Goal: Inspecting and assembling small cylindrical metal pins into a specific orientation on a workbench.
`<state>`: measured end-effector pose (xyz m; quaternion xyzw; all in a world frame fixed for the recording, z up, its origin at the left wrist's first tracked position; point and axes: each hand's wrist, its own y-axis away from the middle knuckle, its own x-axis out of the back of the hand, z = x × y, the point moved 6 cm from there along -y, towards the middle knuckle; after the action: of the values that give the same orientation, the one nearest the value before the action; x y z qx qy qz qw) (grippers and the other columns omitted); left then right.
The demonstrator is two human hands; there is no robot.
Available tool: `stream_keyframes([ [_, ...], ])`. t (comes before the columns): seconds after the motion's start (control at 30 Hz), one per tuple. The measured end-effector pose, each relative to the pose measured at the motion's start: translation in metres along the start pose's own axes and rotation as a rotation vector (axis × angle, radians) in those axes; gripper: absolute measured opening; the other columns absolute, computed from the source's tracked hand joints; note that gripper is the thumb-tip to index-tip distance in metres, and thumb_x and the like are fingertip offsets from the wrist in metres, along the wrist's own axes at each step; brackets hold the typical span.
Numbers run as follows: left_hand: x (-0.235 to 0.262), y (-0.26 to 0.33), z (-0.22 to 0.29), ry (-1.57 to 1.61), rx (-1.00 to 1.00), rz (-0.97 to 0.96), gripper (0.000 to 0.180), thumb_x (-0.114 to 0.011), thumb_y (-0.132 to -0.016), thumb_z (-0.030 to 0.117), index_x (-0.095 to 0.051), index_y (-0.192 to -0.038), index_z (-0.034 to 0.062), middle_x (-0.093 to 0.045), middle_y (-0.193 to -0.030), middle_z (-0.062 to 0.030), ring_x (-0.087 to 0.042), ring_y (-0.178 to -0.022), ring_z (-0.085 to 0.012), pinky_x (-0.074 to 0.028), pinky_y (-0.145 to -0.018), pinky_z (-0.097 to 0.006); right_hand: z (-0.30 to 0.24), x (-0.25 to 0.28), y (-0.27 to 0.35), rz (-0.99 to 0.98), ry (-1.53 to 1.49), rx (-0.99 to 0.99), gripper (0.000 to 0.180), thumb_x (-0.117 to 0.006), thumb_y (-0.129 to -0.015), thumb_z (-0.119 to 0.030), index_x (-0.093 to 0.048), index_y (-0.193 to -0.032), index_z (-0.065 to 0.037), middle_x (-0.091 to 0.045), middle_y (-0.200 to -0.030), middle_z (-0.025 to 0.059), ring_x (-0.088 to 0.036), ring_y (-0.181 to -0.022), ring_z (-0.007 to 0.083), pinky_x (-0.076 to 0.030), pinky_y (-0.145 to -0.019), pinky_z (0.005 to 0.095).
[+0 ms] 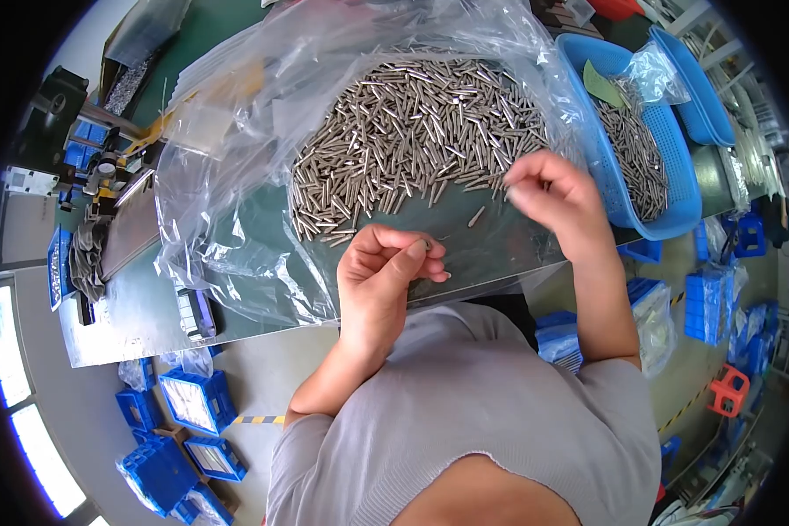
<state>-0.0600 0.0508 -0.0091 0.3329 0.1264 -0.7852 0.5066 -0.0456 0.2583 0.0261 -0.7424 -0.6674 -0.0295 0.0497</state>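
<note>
A broad heap of small tapered metal pins (pixel 421 123) lies on clear plastic sheeting over the green table. In front of the heap, my left hand (pixel 381 272) is closed, thumb pressed against the fingers. A tiny dark bit shows at the thumb tip, too small to name. My right hand (pixel 557 197) is at the heap's right edge, its fingers curled and slightly blurred. Its thumb and forefinger come together beside the pins; what is between them I cannot make out. One loose pin (pixel 476 216) lies apart from the heap, between my two hands.
A blue plastic basket (pixel 679 215) with more pins and a green slip (pixel 600 86) stands right of the heap. Behind it is another blue basket (pixel 688 83). Crumpled clear plastic (pixel 228 210) spreads to the left. Blue crates (pixel 193 399) and a red stool (pixel 728 390) stand on the floor.
</note>
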Motion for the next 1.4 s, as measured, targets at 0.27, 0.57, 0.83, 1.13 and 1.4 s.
stream_keyframes([
  [0.27, 0.001, 0.000, 0.001, 0.021, 0.019, -0.008, 0.003, -0.054, -0.088, 0.001, -0.054, -0.089, -0.0016, -0.064, -0.087, -0.0157, -0.063, -0.071, -0.0168, -0.055, -0.066, -0.032, -0.007, -0.046, 0.004, -0.232, 0.871, 0.399, 0.015, -0.066, -0.074, -0.003, -0.061, -0.087, -0.007, -0.056, -0.077, 0.0072, -0.057, -0.061, 0.0203, -0.044, -0.054, 0.0310],
  [0.57, -0.006, 0.001, -0.003, 0.080, 0.082, -0.085, 0.004, -0.054, -0.089, 0.002, -0.053, -0.090, -0.0017, -0.065, -0.087, -0.0163, -0.064, -0.072, -0.0177, -0.056, -0.067, -0.032, -0.008, -0.053, 0.006, -0.184, -0.144, 0.160, 0.006, -0.059, -0.086, -0.004, -0.056, -0.089, 0.000, -0.054, -0.072, -0.0022, -0.044, -0.061, 0.0001, -0.036, -0.054, 0.0168],
  [0.83, -0.002, 0.002, -0.004, 0.077, 0.085, -0.082, 0.005, -0.054, -0.089, 0.002, -0.054, -0.091, -0.0022, -0.065, -0.087, -0.0160, -0.065, -0.073, -0.0183, -0.056, -0.068, -0.032, -0.010, -0.058, 0.009, -0.308, -0.008, 0.080, 0.006, -0.057, -0.086, 0.001, -0.055, -0.092, 0.002, -0.060, -0.086, 0.0040, -0.055, -0.076, 0.0045, -0.044, -0.063, 0.0192],
  [1.13, -0.004, 0.004, 0.001, -0.030, 0.047, -0.050, 0.004, -0.056, -0.087, 0.000, -0.054, -0.090, -0.0029, -0.064, -0.083, -0.0127, -0.064, -0.071, -0.0174, -0.055, -0.067, -0.031, 0.002, -0.076, 0.005, -0.390, -0.364, -0.193, 0.007, -0.062, -0.083, -0.004, -0.057, -0.086, 0.000, -0.057, -0.081, 0.0011, -0.054, -0.072, 0.0053, -0.043, -0.061, 0.0198],
  [1.4, -0.001, 0.004, 0.002, -0.072, 0.023, 0.007, 0.002, -0.055, -0.087, -0.001, -0.054, -0.088, -0.0022, -0.064, -0.085, -0.0128, -0.063, -0.071, -0.0163, -0.055, -0.067, -0.030, -0.002, -0.058, 0.012, -0.073, -0.135, 0.044, 0.007, -0.061, -0.083, -0.005, -0.057, -0.088, -0.002, -0.054, -0.073, -0.0009, -0.048, -0.063, 0.0039, -0.038, -0.054, 0.0177],
])
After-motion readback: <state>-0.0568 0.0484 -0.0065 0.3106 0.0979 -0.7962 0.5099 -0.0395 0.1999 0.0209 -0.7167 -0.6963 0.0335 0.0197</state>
